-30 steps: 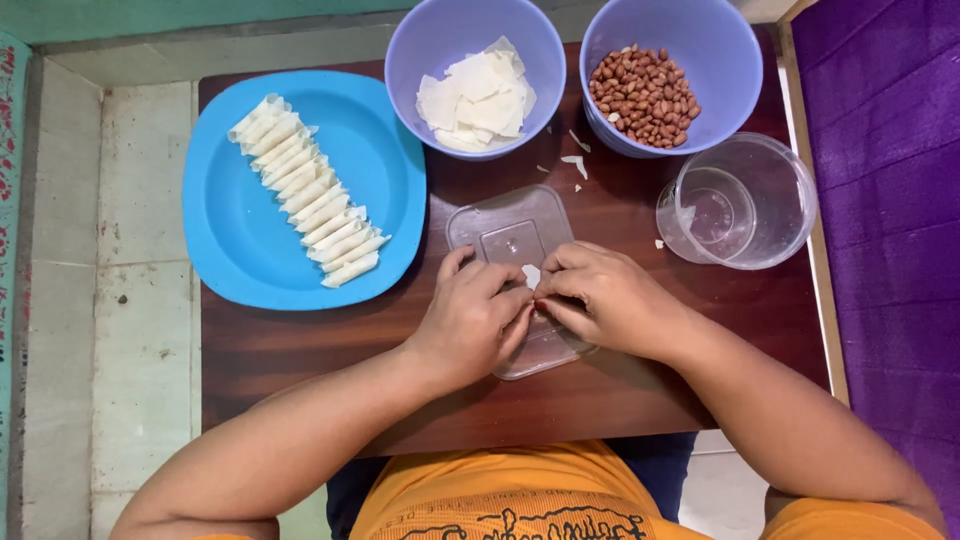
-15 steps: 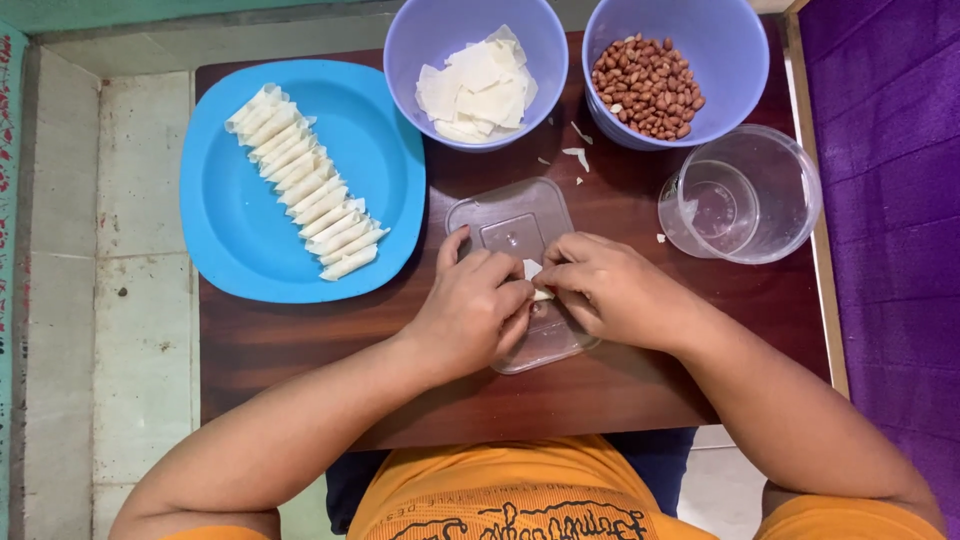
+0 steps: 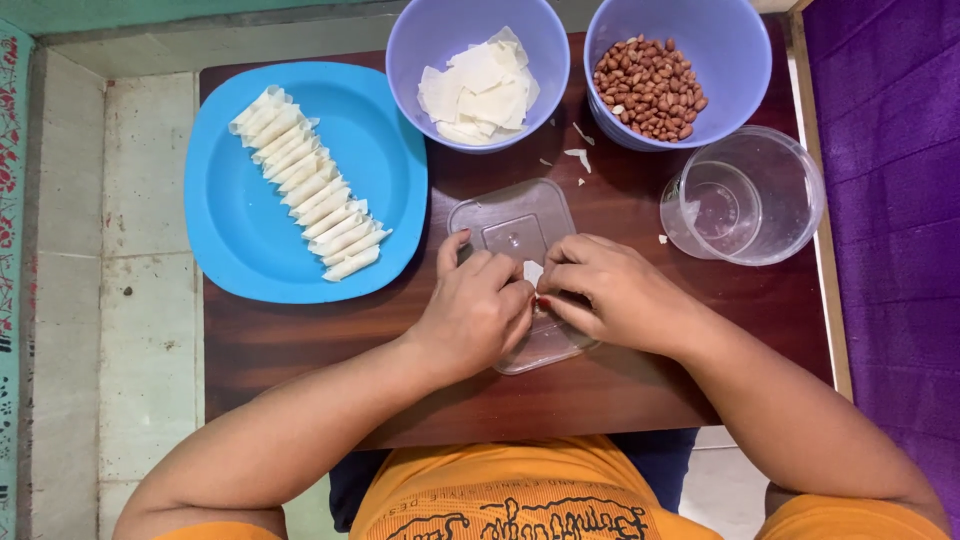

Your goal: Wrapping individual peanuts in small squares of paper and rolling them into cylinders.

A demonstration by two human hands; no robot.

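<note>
Both hands work over the clear plastic lid [image 3: 515,232] at the middle of the counter [image 3: 620,390]: left hand [image 3: 478,312] and right hand [image 3: 612,293] meet, fingertips pinched together on a small white wrapper piece [image 3: 533,272]. This looks like the rolling step; the next move likely calls for a tight, even tuck. The piece is pale, thin and mostly hidden. Finished rolls [image 3: 305,196] line the blue plate [image 3: 240,240]; wrapper bowl [image 3: 435,30] and peanut bowl [image 3: 735,45] sit behind.
</note>
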